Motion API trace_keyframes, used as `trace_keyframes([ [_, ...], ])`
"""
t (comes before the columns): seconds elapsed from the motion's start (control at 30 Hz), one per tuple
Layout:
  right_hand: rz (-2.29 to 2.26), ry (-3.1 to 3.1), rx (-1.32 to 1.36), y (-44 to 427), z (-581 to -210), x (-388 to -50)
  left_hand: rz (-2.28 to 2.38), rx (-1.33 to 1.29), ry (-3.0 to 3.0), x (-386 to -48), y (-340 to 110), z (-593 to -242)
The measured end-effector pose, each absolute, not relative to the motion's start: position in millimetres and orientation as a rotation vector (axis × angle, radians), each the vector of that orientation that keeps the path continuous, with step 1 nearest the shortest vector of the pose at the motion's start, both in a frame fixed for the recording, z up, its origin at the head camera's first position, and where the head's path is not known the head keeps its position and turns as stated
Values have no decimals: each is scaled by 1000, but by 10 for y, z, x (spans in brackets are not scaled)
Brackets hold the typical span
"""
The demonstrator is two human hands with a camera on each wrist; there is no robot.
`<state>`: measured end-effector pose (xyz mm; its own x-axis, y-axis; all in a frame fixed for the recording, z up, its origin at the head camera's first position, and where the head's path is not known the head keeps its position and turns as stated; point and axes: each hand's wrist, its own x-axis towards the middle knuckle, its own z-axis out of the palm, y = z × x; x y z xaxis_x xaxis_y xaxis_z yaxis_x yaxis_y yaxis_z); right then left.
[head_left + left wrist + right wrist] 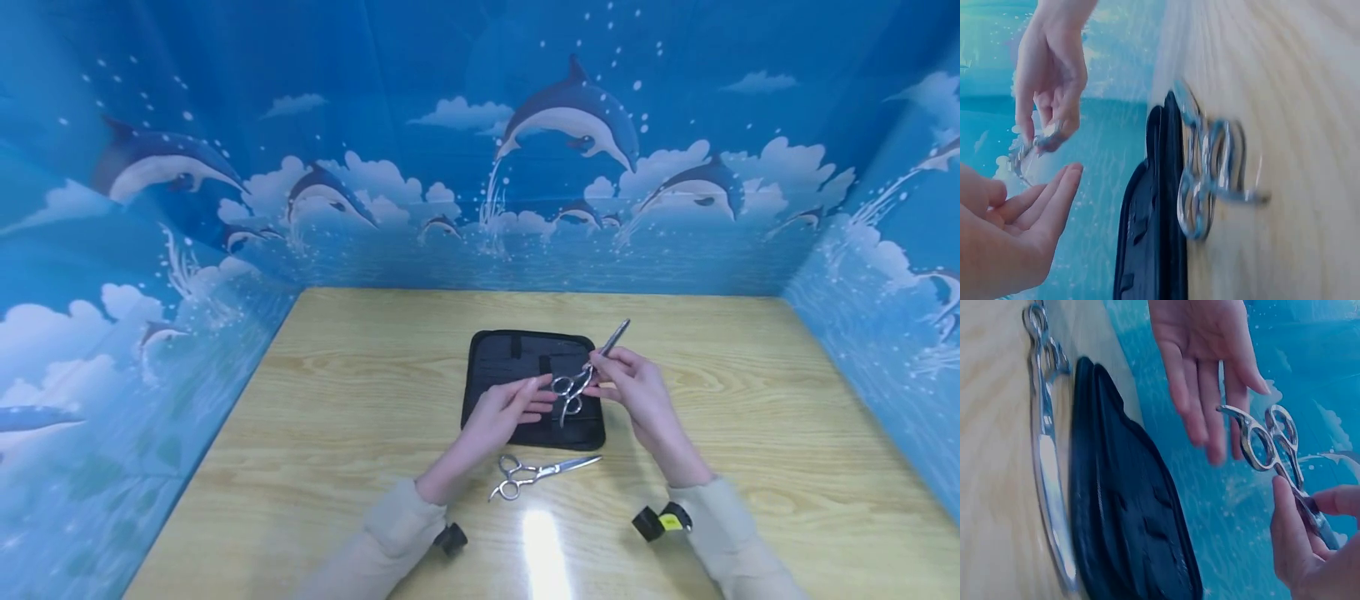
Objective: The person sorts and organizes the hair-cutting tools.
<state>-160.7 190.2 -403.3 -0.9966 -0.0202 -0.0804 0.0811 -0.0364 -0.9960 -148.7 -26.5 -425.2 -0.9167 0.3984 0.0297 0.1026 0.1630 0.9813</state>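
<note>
My right hand point(637, 387) pinches a pair of silver hairdressing scissors point(575, 387) near the pivot, over the case. Their blades point up and away to the right, and their finger rings face my left hand point(504, 410). In the right wrist view the left hand point(1210, 369) has its fingers extended beside the rings of the held scissors point(1260, 444), apart from them. Below sits an open black zip case point(491, 362) with elastic loops. A second pair of silver scissors point(551, 471) lies on the table in front of the case, blades toward the right.
The wood-grain table point(360, 400) is bordered by a blue dolphin-print backdrop point(420, 167) at the back and sides. Black straps with small devices point(660, 522) are on both wrists. A bright reflection shows near the table's front.
</note>
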Motion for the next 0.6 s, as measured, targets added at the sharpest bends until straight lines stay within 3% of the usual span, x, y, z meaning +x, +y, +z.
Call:
trace_keyframes([
  [0.6,-2429,1839,162,1664,-4162,-1538,2203,224,1921,-1506,-281,-4266],
])
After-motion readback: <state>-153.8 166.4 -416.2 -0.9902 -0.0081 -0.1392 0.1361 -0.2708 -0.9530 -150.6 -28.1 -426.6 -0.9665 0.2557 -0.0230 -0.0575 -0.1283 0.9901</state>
